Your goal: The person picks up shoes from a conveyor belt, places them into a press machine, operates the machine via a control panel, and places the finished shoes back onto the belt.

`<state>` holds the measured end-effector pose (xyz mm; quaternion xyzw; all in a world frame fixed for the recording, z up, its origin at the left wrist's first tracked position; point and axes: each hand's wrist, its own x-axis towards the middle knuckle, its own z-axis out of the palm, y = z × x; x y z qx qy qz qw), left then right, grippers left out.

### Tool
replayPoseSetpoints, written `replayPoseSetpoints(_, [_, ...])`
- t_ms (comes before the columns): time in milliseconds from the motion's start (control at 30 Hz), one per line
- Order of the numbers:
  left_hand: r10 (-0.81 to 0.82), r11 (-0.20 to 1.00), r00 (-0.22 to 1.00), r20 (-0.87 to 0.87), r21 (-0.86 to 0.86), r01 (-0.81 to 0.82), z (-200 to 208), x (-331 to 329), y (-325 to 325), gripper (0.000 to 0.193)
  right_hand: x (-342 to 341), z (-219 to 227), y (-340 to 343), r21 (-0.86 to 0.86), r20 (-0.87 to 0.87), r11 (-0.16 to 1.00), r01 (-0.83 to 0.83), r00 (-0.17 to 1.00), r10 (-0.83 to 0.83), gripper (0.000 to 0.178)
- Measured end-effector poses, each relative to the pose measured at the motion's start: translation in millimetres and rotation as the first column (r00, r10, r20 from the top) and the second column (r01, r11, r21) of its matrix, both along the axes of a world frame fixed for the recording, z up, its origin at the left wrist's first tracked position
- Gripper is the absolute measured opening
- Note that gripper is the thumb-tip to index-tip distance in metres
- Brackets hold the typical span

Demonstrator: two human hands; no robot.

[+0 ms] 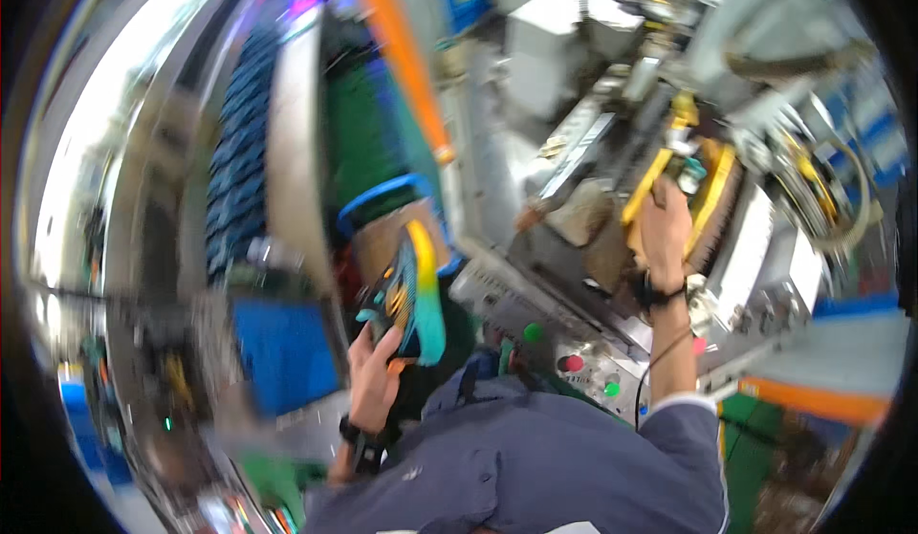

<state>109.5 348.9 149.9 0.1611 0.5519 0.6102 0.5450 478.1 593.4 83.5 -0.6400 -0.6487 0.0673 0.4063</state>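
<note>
Shoe [419, 295]: you hold it beyond the machine's [507, 305] left edge | hands: left hand [373, 376] pinches its near end; right hand [666, 230] reaches between yellow bars [645, 187], opening and hold blurred, cannot tell | progress: shoe seems clear of the machine, right side looks unfinished, remainder unclear | around: blue-rimmed crate [385, 188] behind shoe; yellow bars hem your right hand

Looks smooth, rubbery on sole [427, 295]; turns metallic along panel [545, 314], plastic on buttons [572, 363]; drops to matt cloth across shirt [574, 438].
</note>
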Motion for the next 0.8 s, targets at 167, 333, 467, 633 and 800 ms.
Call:
replayPoseSetpoints(167, [0.148,0.988,0.986,0.082,0.036,-0.151,-35.2,9.3,-47.2,0.038,-113.0,-76.8,-134.3,-0.004,0.004,0.902,-0.431,0.902,0.431,0.008])
replayPoseSetpoints(333, [0.256,0.966,0.962,0.100,0.014,-0.258,-51.1,5.2,-110.4,0.035,-139.5,-179.5,-150.7,-0.307,0.096,0.799,-0.518,0.818,0.567,0.014])
replayPoseSetpoints(467, [0.317,0.919,0.931,-0.179,-0.185,-0.348,-64.3,-10.7,-166.7,0.035,-128.7,-201.3,-150.3,-0.152,0.154,0.786,-0.600,0.771,0.618,0.016])
replayPoseSetpoints(633, [0.637,0.762,0.771,0.024,-0.170,-0.625,-83.6,-39.2,-247.7,0.037,-178.2,-129.8,-130.6,0.025,0.107,0.849,-0.529,0.845,0.523,0.016])
replayPoseSetpoints(800, [0.841,0.528,0.540,0.024,-0.252,-0.811,-118.7,-95.5,-342.4,0.034,-346.9,51.1,-134.8,0.222,-0.051,0.604,-0.766,0.609,0.791,0.014])
